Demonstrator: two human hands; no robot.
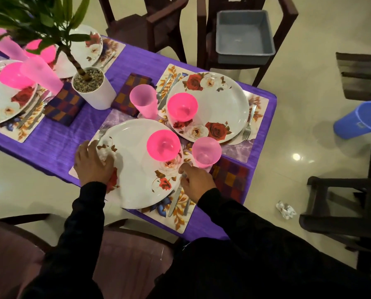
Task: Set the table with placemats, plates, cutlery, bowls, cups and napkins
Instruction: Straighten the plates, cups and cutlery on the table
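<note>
Resting on the near plate (137, 165), the left hand (94, 162) is laid with fingers straight over its left rim; at the plate's right edge a knife (176, 197) is pinched by the right hand (194, 183); a pink bowl (163, 145) is seen on the plate, a pink cup (206, 152) just right of it.

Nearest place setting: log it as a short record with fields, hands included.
plate: floral plate on a placemat
bowl: pink bowl standing on the plate
cup: pink cup to the right of the plate
napkin: checked napkin to the right of the placemat
left hand: resting on the plate's left rim
right hand: pinching cutlery beside the plate
</note>
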